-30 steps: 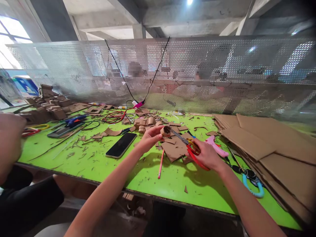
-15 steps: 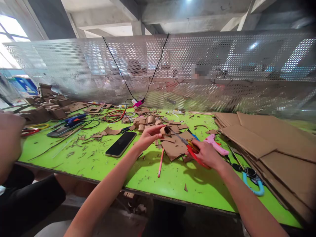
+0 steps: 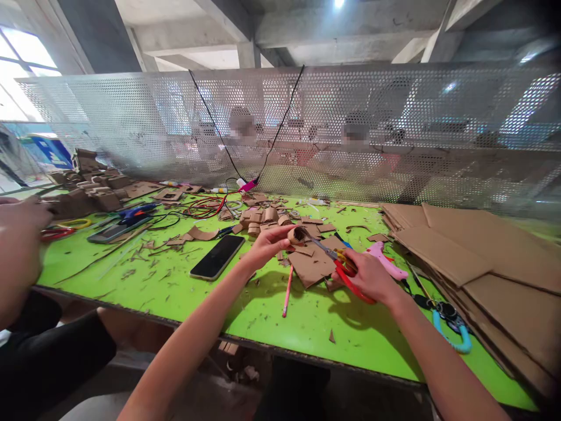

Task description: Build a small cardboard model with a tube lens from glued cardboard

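My left hand (image 3: 268,248) pinches a small rolled cardboard ring (image 3: 296,235) between thumb and fingers, above the green table. My right hand (image 3: 370,275) is closed round the red and yellow handles of a pair of scissors (image 3: 322,246). The blades point left, and their tips reach the ring's open end; whether they bite into it I cannot tell. Beneath both hands lie flat cardboard pieces (image 3: 309,268). A pink pencil (image 3: 288,292) rests on the table just below the ring. Behind my left hand stand several small cardboard rolls and blocks (image 3: 267,216).
A black phone (image 3: 218,257) lies left of my left forearm. Right of my right hand are a pink glue gun (image 3: 385,261), turquoise-handled cutters (image 3: 453,333) and stacked cardboard sheets (image 3: 491,263). A co-worker's hand (image 3: 21,245) is at far left. A perforated metal screen (image 3: 144,128) closes the back.
The whole view has shifted slightly. My hands keep nearly the same hold on the ring and scissors. At far left, the co-worker's hand has moved a little.
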`<state>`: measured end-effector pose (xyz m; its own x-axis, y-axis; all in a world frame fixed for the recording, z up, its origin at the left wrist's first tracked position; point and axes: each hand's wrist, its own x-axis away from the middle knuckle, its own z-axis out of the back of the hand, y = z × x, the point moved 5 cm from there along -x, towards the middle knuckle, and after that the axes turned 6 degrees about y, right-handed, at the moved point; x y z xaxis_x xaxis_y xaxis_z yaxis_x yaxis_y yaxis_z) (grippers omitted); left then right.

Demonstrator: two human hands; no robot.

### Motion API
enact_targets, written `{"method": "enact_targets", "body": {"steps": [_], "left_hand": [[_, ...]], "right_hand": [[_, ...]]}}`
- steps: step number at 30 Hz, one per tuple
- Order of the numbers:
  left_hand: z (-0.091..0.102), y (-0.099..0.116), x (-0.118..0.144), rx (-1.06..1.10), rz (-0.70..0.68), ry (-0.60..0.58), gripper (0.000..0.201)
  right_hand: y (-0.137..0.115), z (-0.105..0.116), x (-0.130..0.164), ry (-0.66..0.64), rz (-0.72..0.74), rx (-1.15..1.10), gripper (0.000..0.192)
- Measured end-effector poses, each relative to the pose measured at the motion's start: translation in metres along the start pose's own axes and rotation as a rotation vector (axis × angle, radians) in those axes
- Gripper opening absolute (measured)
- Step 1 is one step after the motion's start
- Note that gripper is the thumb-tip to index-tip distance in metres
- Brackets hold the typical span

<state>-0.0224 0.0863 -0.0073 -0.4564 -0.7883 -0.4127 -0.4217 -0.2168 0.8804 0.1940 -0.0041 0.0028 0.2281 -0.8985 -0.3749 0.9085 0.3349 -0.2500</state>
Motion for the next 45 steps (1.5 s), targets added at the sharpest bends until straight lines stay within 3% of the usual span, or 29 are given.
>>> {"method": "enact_targets", "body": {"steps": [4, 11, 24, 31, 35, 45], "left_hand": [[-0.005, -0.002, 0.002, 0.036, 0.059, -0.046, 0.048], [-0.001, -0.006, 0.003, 0.054, 0.111, -0.016, 0.052], [-0.007, -0.004, 0.005, 0.148, 0.185, -0.115, 0.039], [-0.009, -0.002, 0.007, 0.215, 0.216, -0.133, 0.042], [-0.013, -0.002, 0.009, 0.237, 0.225, -0.192, 0.040], [-0.022, -0.004, 0.008, 0.229, 0.232, -0.226, 0.033]], "right_hand": [[0.000, 0.002, -0.001, 0.025, 0.002, 0.060, 0.028], [0.000, 0.001, 0.000, -0.035, 0.022, 0.109, 0.032], [0.002, 0.003, 0.000, -0.018, -0.016, 0.097, 0.036], [-0.007, -0.005, 0.005, -0.191, 0.047, -0.132, 0.035], [-0.011, -0.007, 0.006, -0.218, 0.094, -0.257, 0.034], [-0.003, -0.007, 0.004, -0.139, 0.031, 0.015, 0.029]]}}
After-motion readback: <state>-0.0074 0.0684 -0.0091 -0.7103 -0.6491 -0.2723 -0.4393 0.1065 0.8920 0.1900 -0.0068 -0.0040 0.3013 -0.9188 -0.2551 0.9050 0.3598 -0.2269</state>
